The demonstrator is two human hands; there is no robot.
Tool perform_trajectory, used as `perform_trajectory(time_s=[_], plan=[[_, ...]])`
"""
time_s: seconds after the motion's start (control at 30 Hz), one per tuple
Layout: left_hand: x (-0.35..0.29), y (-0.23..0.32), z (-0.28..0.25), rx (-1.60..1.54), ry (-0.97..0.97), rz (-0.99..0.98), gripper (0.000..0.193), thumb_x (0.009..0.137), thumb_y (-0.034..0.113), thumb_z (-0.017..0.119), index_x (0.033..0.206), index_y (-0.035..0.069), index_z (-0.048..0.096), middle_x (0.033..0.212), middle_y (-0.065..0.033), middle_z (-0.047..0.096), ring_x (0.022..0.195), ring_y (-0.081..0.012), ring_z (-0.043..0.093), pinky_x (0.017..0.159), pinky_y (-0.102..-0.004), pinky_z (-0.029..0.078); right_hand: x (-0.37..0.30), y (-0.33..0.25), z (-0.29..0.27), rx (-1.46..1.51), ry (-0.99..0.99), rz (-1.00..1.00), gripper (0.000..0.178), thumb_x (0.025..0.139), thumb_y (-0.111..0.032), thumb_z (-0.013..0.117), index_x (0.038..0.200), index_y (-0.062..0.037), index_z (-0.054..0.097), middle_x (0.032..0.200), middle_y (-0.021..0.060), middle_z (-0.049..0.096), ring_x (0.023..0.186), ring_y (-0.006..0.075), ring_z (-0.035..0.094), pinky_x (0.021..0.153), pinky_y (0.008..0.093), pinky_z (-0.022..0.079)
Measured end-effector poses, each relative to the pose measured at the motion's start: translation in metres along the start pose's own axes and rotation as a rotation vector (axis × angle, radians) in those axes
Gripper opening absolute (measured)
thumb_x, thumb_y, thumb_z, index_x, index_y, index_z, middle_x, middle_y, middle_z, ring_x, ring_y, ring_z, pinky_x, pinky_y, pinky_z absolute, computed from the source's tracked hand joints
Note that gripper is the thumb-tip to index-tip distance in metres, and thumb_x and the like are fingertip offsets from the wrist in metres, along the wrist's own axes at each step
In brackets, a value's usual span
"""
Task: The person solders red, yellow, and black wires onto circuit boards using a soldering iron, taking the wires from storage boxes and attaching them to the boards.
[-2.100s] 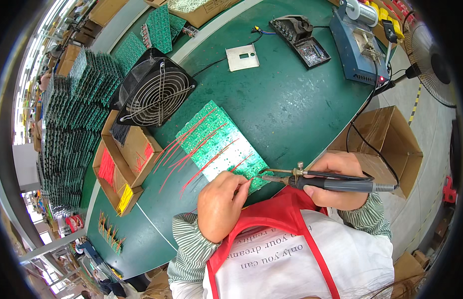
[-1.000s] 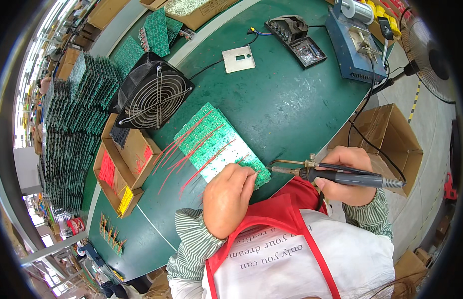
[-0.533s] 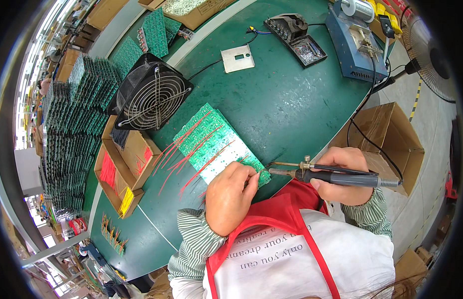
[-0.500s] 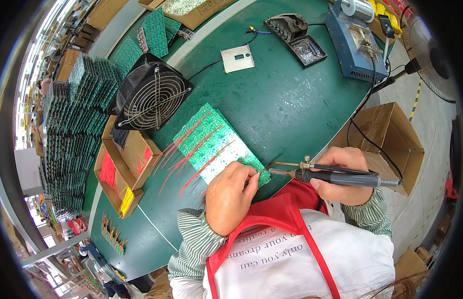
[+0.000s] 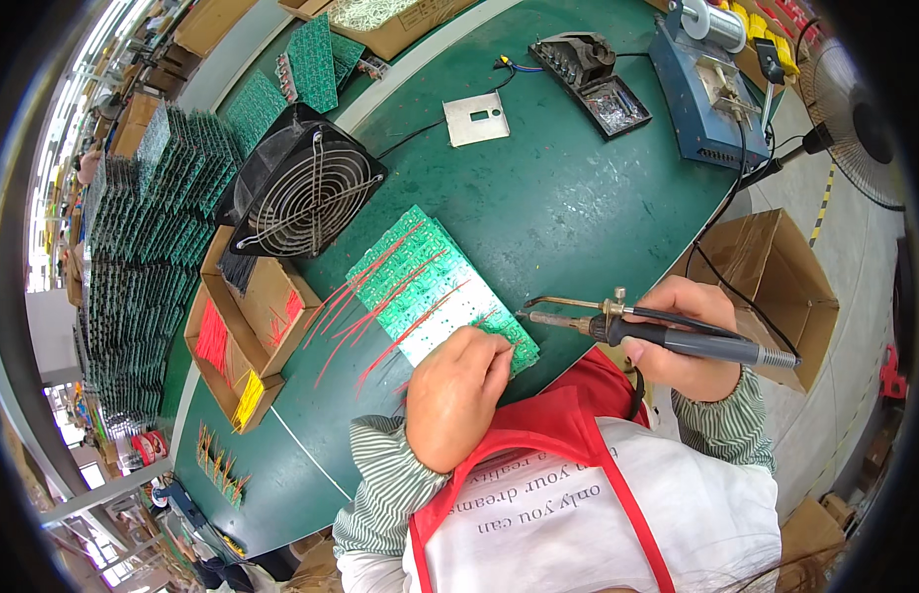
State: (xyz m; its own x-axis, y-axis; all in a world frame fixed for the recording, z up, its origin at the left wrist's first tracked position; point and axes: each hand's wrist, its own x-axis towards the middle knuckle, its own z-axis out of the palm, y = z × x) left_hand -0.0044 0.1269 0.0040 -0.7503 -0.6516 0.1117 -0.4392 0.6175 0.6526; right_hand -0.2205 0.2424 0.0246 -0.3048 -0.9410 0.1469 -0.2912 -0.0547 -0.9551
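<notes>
A green circuit board panel lies on the table in front of me, several red wires running out over its left side. My left hand rests on the panel's near end, thumb and fingers pinched together. Whatever they pinch is hidden by the fingers. My right hand is wrapped round the grey handle of a soldering iron with a thin brass solder-feed tube above its barrel. The iron's tip points left, just off the panel's right edge, and appears apart from it.
Left of the panel stand a black fan and a cardboard tray of red, yellow and dark wires. Stacked boards rise beyond. A blue solder feeder sits far right, its cable trailing past an open carton.
My right hand has drawn the soldering iron slightly away, up the panel's right edge, so its tip has left the near corner. My left hand stays pinched in nearly the same place.
</notes>
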Motion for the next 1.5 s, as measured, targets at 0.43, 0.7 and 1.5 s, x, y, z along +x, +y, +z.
perform_trajectory(time_s=[0.43, 0.7, 1.5], plan=[[-0.103, -0.124, -0.172, 0.432, 0.015, -0.561, 0.013, 0.076, 0.009, 0.065, 0.086, 0.002, 0.067, 0.082, -0.0141, 0.066, 0.068, -0.0264, 0.064, 0.061, -0.0339, 0.049, 0.019, -0.001, 0.013, -0.003, -0.003, 0.015, 0.018, 0.068, -0.009, 0.072, 0.080, -0.0002, 0.061, 0.065, 0.0044, 0.062, 0.054, 0.0094, 0.057, 0.051, 0.0227, 0.044], [-0.122, -0.232, -0.214, 0.454, -0.037, -0.538, 0.038, 0.074, 0.012, 0.070, 0.108, -0.001, 0.062, 0.097, -0.0161, 0.065, 0.087, -0.0267, 0.063, 0.079, -0.0336, 0.049, 0.033, -0.005, 0.029, -0.005, 0.018, 0.079, 0.019, 0.067, -0.010, 0.071, 0.078, -0.0004, 0.058, 0.063, 0.0052, 0.062, 0.053, 0.0111, 0.057, 0.052, 0.0237, 0.044], [-0.112, -0.239, -0.219, 0.349, 0.078, -0.610, 0.012, 0.083, 0.007, 0.063, 0.088, -0.004, 0.062, 0.073, -0.0154, 0.061, 0.065, -0.0197, 0.062, 0.060, -0.0314, 0.049, 0.056, -0.007, 0.050, -0.031, 0.021, 0.128, 0.019, 0.066, -0.009, 0.071, 0.078, -0.0013, 0.059, 0.064, 0.0036, 0.060, 0.053, 0.0091, 0.054, 0.051, 0.0232, 0.042]])
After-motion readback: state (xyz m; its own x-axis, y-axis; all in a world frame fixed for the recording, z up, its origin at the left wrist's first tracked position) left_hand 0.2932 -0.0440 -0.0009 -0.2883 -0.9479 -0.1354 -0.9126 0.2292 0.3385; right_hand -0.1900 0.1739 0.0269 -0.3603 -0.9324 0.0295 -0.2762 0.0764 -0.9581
